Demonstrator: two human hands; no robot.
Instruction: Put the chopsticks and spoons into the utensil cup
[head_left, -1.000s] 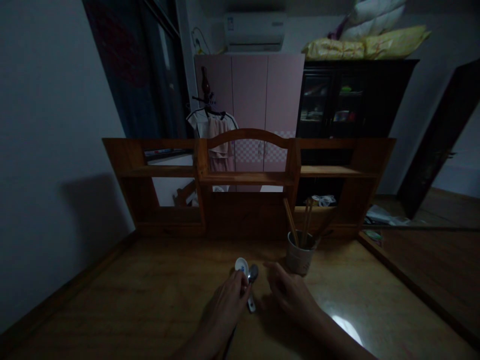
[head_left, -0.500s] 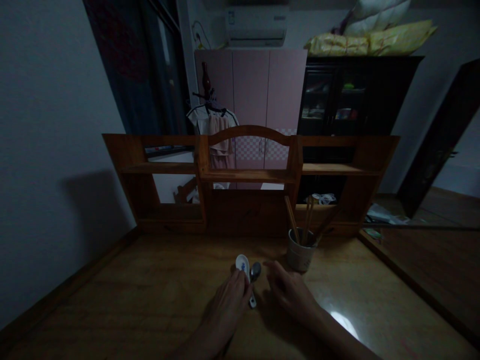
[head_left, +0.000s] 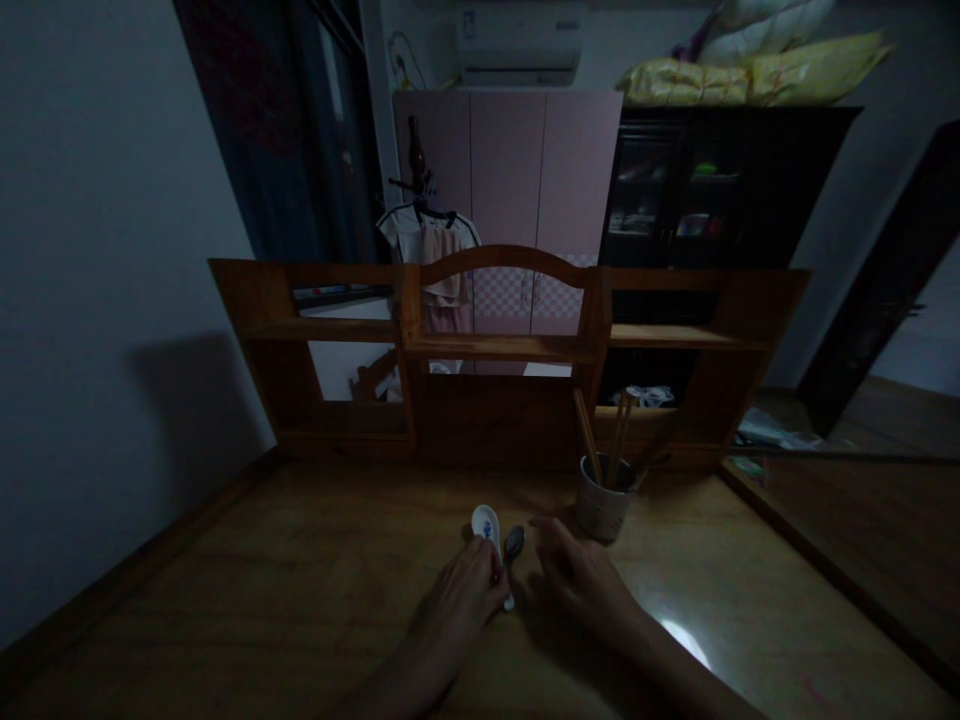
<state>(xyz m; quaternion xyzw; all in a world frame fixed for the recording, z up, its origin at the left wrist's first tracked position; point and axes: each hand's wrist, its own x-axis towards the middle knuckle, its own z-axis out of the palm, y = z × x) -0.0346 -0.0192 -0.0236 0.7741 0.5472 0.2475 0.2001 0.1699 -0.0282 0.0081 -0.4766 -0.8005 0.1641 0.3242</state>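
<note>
A white ceramic spoon with a blue pattern in its bowl lies on the wooden table. My left hand is closed round the middle of it, fingers at the handle. Just right of it is a metal spoon, bowl pointing away from me; its handle runs under my left hand and is hidden there. My right hand hovers or rests to the right of the metal spoon, apart from it. Its index finger reaches out and the other fingers curl loosely, with nothing visible in them.
Behind my right hand stands a light cup holding several chopsticks. A wooden shelf unit spans the back of the table. A wall borders the left side. Lamp glare shows at right.
My left hand has shifted slightly over the ceramic spoon, covering more of its handle. The right hand stays almost still, and the view has tilted a little.
</note>
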